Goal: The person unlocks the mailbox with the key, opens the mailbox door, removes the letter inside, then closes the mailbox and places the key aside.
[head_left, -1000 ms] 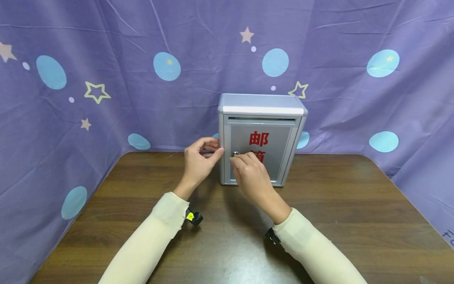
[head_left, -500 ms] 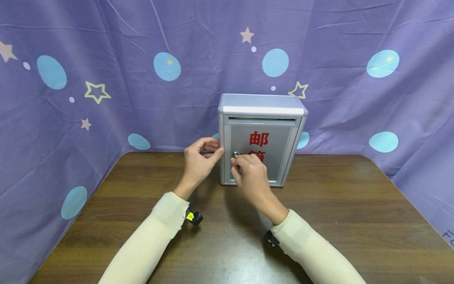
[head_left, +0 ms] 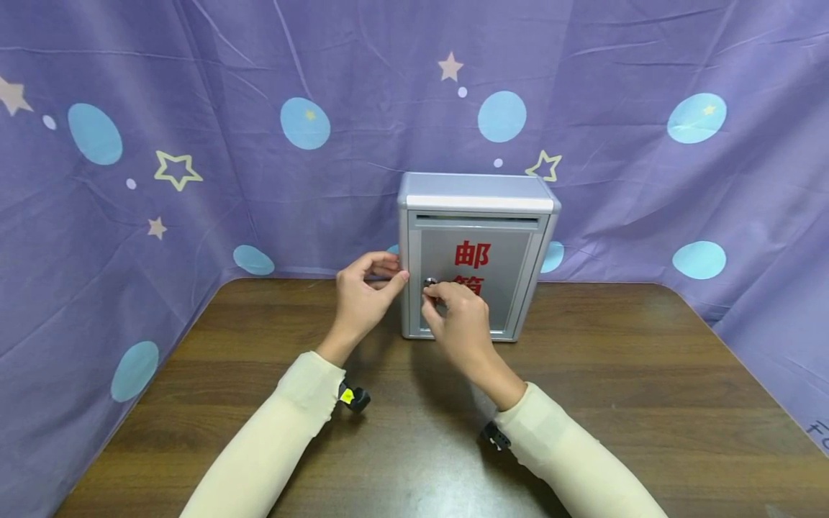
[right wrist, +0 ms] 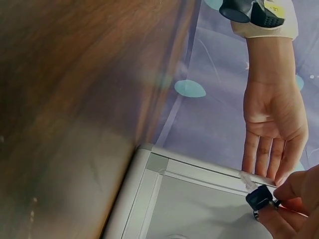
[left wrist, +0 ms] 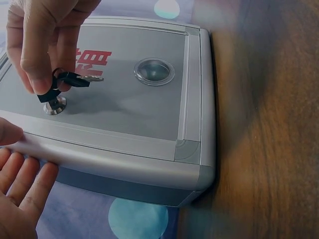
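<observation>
A silver-grey mailbox (head_left: 443, 252) with red characters stands upright on the table. My left hand (head_left: 365, 295) rests against its left edge, thumb at the front and fingertips on the side; in the left wrist view those fingers look fairly straight. With thumb and fingers my right hand (head_left: 463, 324) pinches the black head of a key (left wrist: 48, 94) at the round metal lock (left wrist: 56, 106) on the door. A second key (left wrist: 82, 78) with a black head hangs from the same ring, its blade sticking out sideways. The held key's blade is hidden. The door looks closed.
A slot (head_left: 479, 221) runs across the mailbox's upper front, and a round window (left wrist: 154, 72) sits low on the door. The brown wooden table (head_left: 615, 374) extends around it. A purple patterned cloth (head_left: 388, 86) hangs close behind and at the sides.
Over the last second the right hand has turned slightly at the lock, its thumb and fingers shifting on the key. The left hand and the mailbox have stayed in place.
</observation>
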Tool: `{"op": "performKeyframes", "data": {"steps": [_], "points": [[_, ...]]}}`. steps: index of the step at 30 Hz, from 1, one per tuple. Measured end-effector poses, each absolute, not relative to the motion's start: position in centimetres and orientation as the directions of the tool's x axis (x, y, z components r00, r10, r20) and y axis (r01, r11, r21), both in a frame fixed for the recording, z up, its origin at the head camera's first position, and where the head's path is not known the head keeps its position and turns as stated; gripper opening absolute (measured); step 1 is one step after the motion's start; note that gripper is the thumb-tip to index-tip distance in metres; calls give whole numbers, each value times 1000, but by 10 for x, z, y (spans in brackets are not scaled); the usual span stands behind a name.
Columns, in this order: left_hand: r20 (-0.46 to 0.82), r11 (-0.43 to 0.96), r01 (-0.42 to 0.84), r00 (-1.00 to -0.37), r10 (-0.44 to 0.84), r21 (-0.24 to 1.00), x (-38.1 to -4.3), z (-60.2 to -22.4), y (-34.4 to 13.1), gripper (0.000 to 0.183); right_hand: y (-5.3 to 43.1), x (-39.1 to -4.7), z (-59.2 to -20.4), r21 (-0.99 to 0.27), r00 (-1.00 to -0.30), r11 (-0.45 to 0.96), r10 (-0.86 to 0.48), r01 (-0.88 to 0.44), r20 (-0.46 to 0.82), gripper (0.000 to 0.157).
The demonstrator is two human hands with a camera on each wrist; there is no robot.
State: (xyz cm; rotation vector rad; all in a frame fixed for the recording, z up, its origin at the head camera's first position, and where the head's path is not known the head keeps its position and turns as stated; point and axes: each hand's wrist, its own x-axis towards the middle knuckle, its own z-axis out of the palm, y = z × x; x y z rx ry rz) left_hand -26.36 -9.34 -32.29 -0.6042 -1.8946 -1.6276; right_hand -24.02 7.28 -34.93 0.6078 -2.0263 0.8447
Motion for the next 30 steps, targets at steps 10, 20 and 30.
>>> {"op": "performKeyframes", "data": {"steps": [10,20,30], "points": [[665,157,653,-747,-30,741,-264,-321,-94,23,72,-243,-351,-410,-553,605,-61,-683,831,7],[668,145,658,-744,-28,739,-264,-322,-94,22,72,-243,-351,-624,-685,459,46,-632,727,4],[652,143,643,-757,-28,752,-264,-324,-94,23,73,-241,-348,-797,-821,358,126,-486,557,7]]}}
